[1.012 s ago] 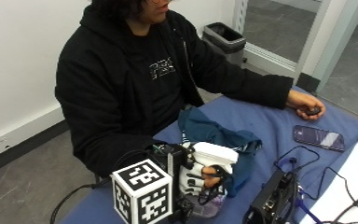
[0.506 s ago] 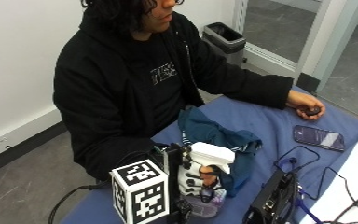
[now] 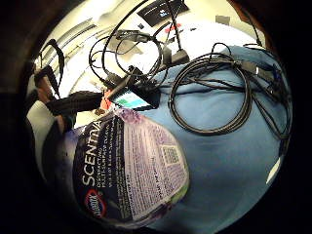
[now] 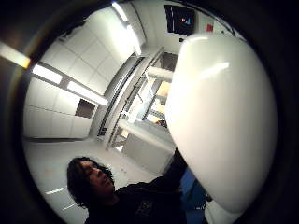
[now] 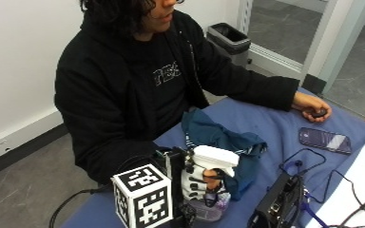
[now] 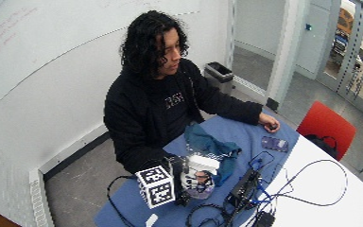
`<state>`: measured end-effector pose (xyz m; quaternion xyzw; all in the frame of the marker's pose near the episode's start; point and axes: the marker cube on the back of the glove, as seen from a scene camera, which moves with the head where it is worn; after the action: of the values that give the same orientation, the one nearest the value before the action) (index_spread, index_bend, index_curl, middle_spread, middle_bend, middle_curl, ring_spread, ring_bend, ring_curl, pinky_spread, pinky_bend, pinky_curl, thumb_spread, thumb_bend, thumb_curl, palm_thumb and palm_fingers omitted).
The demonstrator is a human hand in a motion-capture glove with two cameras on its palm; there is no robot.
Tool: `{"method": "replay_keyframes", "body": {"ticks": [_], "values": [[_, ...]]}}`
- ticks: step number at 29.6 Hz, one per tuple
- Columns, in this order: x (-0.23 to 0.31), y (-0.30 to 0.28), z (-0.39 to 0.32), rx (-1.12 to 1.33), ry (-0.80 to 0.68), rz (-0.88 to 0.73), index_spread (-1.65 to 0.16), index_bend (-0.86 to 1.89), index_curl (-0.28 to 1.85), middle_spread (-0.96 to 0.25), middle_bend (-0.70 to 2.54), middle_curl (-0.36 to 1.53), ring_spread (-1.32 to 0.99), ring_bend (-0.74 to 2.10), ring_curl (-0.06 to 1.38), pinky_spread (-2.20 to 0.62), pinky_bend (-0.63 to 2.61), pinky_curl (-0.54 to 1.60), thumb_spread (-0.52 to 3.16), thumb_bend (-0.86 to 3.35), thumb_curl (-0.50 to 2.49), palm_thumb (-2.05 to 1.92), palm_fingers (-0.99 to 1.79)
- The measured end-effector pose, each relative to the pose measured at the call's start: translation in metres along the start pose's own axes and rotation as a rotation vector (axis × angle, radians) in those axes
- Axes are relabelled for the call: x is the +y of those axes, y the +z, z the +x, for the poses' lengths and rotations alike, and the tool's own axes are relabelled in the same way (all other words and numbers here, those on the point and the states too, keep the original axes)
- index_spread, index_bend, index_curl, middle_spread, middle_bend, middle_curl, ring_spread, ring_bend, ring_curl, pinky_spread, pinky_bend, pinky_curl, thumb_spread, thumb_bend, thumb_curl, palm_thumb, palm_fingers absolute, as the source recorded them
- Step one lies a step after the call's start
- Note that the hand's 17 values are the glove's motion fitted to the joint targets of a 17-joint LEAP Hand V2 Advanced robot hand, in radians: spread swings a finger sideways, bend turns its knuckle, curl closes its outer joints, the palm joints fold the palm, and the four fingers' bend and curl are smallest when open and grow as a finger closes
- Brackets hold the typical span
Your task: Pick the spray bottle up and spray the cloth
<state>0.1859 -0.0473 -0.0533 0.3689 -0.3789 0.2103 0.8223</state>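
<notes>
The spray bottle (image 5: 206, 208) stands upright near the table's front edge, with a white spray head (image 5: 213, 157) and a purplish labelled body. My gloved right hand (image 5: 199, 183) grips its neck, fingers curled round under the head. I cannot tell whether its base touches the table. The teal cloth (image 5: 219, 137) lies crumpled right behind the bottle. The bottle's label (image 3: 127, 170) fills much of the little finger side palm view, and the white spray head (image 4: 223, 119) looms in the thumb side view. In the wide view the bottle (image 6: 198, 179) sits in front of the cloth (image 6: 208, 143).
A phone (image 5: 325, 140) lies on the blue table cover (image 5: 277, 126) near the person's bare left hand (image 5: 310, 105). A black device (image 5: 276, 205) and cables (image 3: 219, 97) lie beside the bottle. A red chair (image 6: 323, 125) stands beyond the table.
The hand keeps its hold on the bottle in the same place. Only the person's upper body has shifted slightly.
</notes>
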Motion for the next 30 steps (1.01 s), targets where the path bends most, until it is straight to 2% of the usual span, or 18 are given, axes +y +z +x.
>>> {"method": "replay_keyframes", "body": {"ticks": [8, 13, 17, 25, 30], "values": [[0.011, -0.018, -0.011, -0.075, -0.041, -0.013, -0.27, 0.23, 0.51, -0.20, 0.47, 0.53, -0.22, 0.69, 0.50, -0.30, 0.47, 0.43, 0.39, -0.02, 0.72, 1.02, 1.32], [0.014, -0.040, -0.050, -0.004, -0.054, -0.074, -0.27, 0.23, 0.53, -0.20, 0.48, 0.53, -0.22, 0.68, 0.50, -0.30, 0.46, 0.43, 0.38, -0.02, 0.73, 1.02, 1.31], [0.016, -0.040, -0.080, 0.172, -0.020, -0.269, -0.27, 0.23, 0.54, -0.20, 0.48, 0.53, -0.21, 0.68, 0.50, -0.28, 0.45, 0.43, 0.37, -0.03, 0.74, 1.02, 1.31], [0.044, 0.000, -0.089, 0.703, 0.074, -0.854, -0.27, 0.22, 0.55, -0.19, 0.48, 0.54, -0.22, 0.67, 0.50, -0.28, 0.46, 0.43, 0.37, -0.03, 0.76, 1.02, 1.31], [0.053, 0.021, -0.076, 0.869, 0.186, -1.066, -0.26, 0.21, 0.56, -0.19, 0.47, 0.54, -0.22, 0.68, 0.50, -0.28, 0.46, 0.43, 0.37, -0.03, 0.77, 1.01, 1.30]]}}
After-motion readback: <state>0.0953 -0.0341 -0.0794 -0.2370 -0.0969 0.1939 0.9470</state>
